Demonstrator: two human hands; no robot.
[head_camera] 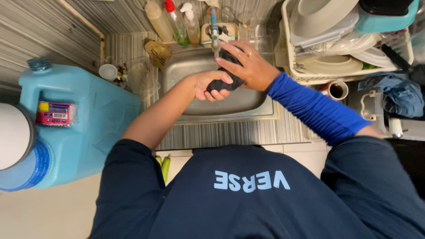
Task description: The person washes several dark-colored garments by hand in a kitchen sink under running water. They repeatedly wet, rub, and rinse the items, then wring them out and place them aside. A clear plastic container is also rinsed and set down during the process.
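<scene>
The cloth [226, 82] bunched between the left hand [210, 85] and the right hand [248, 66] was black, or very nearly so. The right forearm wore a bright blue sleeve [316, 108]; the shirt [248, 194] was dark navy with pale blue lettering. The sink [248, 104] was dull silver steel, set in a counter [230, 132] finely striped in grey and white, and the wall [44, 31] carried the same grey streaking. A big water jug [84, 119] at the side was light blue with a darker blue cap and a pink label. The dish rack [292, 66] was cream, its bowls white and grey, with a teal tub on top. A crumpled rag [400, 95] was dusty blue.
</scene>
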